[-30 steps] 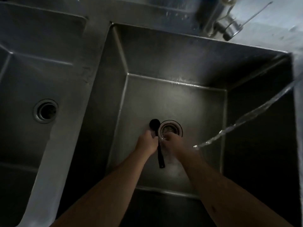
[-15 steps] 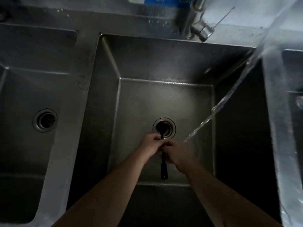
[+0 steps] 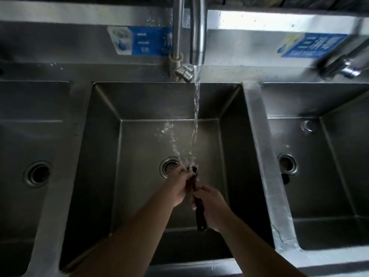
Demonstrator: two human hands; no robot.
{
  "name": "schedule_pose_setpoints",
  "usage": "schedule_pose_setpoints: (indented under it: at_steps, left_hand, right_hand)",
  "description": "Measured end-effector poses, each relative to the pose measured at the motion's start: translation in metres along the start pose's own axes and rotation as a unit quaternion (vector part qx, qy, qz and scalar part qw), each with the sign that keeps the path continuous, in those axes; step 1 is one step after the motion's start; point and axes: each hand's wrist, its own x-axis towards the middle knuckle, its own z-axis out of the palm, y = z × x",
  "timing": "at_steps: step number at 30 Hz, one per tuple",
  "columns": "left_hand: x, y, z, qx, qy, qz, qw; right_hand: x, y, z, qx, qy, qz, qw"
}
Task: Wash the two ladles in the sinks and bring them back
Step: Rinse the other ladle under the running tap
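A black ladle (image 3: 200, 214) is held over the middle sink (image 3: 139, 100), its small bowl end up under the falling water stream (image 3: 196, 116). My right hand (image 3: 211, 206) grips the handle near its lower half. My left hand (image 3: 179, 186) is closed around the upper handle, just below the bowl, and water splashes off it. The handle's tip sticks out below my right hand. Only one ladle is in view.
A steel faucet (image 3: 197, 31) runs above the middle sink, whose drain (image 3: 169, 166) lies just left of my hands. A left sink (image 3: 38, 174) and right sink (image 3: 287, 162) flank it, with steel dividers between. Blue labels (image 3: 143, 41) hang on the backsplash.
The view has tilted up and now shows the faucet and right sink. The water stream now falls straight onto the ladle's bowl end, where before it passed to the right of my hands.
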Motion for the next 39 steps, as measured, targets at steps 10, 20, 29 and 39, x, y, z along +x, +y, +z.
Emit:
schedule_pose_setpoints:
  at_steps: [10, 20, 29, 39]
  left_hand:
    - [0.008, 0.002, 0.013, 0.079, 0.074, -0.054, 0.993]
    - [0.007, 0.008, 0.013, -0.072, 0.014, -0.072, 0.995]
    - [-0.002, 0.011, 0.021, -0.018, 0.057, -0.028, 0.998]
    - [-0.018, 0.022, 0.017, 0.091, -0.027, 0.009, 0.995]
  right_hand:
    - [-0.02, -0.012, -0.001, -0.117, 0.008, -0.039, 0.992]
    - [-0.016, -0.006, 0.009, -0.169, 0.032, -0.03, 0.985]
    - [-0.014, -0.009, 0.016, -0.171, 0.063, -0.047, 0.982]
    - [0.009, -0.037, 0.024, -0.09, 0.063, -0.085, 0.99]
